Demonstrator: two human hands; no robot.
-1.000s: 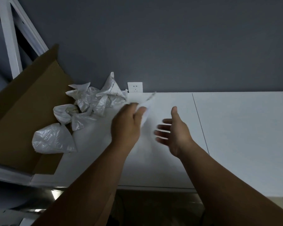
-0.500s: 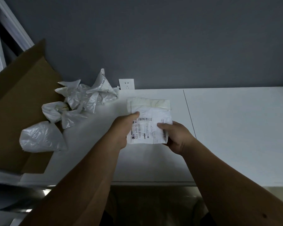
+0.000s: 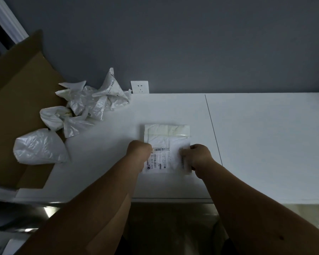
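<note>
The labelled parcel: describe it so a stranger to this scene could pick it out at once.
Find the white table below the grey wall. Near its front edge is a white parcel, gripped by the left hand and right hand. Unlike the crumpled bags to its left, it is flat and barcoded.

This looks like a spot for packing or opening mail, in a plain room that could be an office or a home; I cannot tell which. A big brown cardboard box [image 3: 17, 100] sits open on the left. Next to it lies a heap of crumpled white plastic mail bags [image 3: 88, 103]. A flat white parcel [image 3: 166, 137] with a printed label and bar code lies on the white tabletop [image 3: 265, 135]. The far wall [image 3: 173, 43] is bare and grey, with one white power socket [image 3: 139, 87] low down
</note>
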